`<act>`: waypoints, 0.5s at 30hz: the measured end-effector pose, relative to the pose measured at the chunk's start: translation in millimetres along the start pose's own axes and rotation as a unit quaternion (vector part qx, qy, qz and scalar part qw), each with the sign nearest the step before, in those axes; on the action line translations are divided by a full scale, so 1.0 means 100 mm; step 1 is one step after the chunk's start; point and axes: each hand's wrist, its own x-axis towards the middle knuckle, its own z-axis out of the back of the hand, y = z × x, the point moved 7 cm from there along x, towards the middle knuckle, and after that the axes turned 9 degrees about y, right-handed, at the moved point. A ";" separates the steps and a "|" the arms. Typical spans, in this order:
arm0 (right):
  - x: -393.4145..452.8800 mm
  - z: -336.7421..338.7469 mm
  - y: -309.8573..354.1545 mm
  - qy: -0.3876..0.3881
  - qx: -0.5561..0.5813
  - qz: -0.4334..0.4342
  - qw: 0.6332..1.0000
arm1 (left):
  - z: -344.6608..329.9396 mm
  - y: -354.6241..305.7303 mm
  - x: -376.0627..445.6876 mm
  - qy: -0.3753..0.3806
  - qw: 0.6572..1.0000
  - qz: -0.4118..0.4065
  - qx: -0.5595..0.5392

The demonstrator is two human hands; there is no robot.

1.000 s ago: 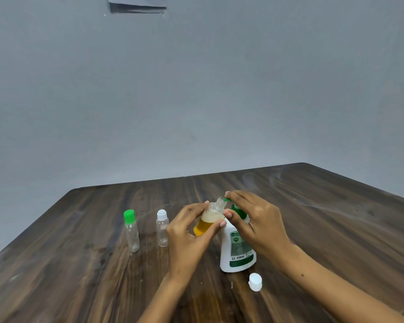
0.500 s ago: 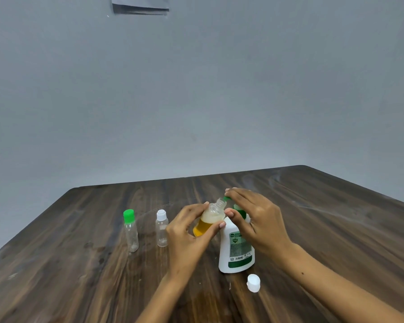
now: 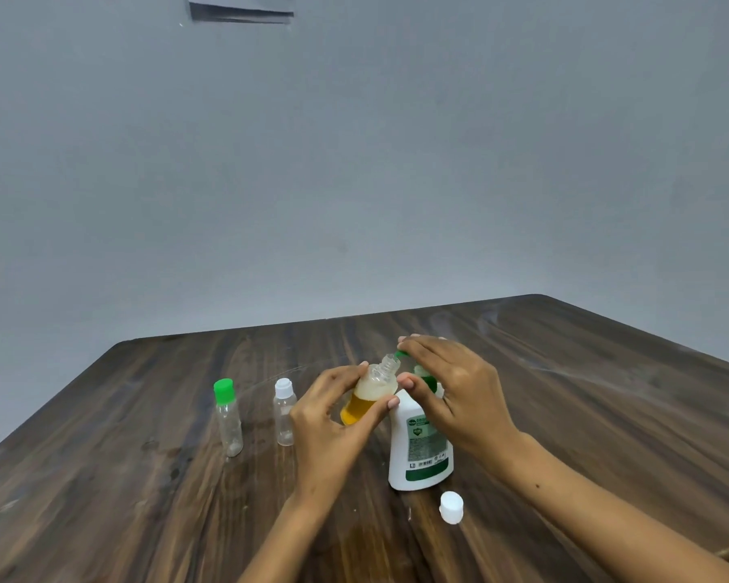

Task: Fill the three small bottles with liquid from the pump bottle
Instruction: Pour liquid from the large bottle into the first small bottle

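Hands worked mid-fill: the left hand (image 3: 329, 418) gripped a tilted clear small bottle (image 3: 371, 393), partly amber, at the white green-topped pump bottle (image 3: 421, 448) on the wooden table (image 3: 565, 393); the right hand (image 3: 451, 389) pressed flat on the pump. Two capped empty bottles (image 3: 228, 418) likely came next.

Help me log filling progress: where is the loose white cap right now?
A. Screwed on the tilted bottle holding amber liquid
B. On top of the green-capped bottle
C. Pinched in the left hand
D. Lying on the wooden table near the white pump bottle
D: the loose white plastic cap lies on the dark wooden table just in front of the white pump bottle, untouched by either hand.
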 end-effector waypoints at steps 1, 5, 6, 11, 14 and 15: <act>-0.03 -0.03 0.00 0.001 0.002 -0.005 1.000 | 0.00 -0.01 0.00 0.002 1.000 -0.002 -0.002; -0.06 -0.04 0.01 -0.001 0.016 0.003 1.000 | -0.01 -0.03 -0.01 0.005 1.000 -0.002 -0.006; -0.02 -0.01 0.01 0.002 0.014 0.011 1.000 | 0.00 -0.02 0.00 0.003 1.000 -0.002 -0.006; 0.00 -0.01 -0.03 0.015 0.008 0.022 1.000 | 0.00 0.01 0.00 -0.009 1.000 -0.002 -0.004; -0.08 -0.05 -0.03 0.006 0.027 0.006 1.000 | 0.00 0.00 0.00 -0.001 1.000 0.003 -0.015; -0.07 -0.04 -0.03 0.007 0.026 0.008 1.000 | 0.00 0.00 -0.01 0.001 1.000 0.004 -0.016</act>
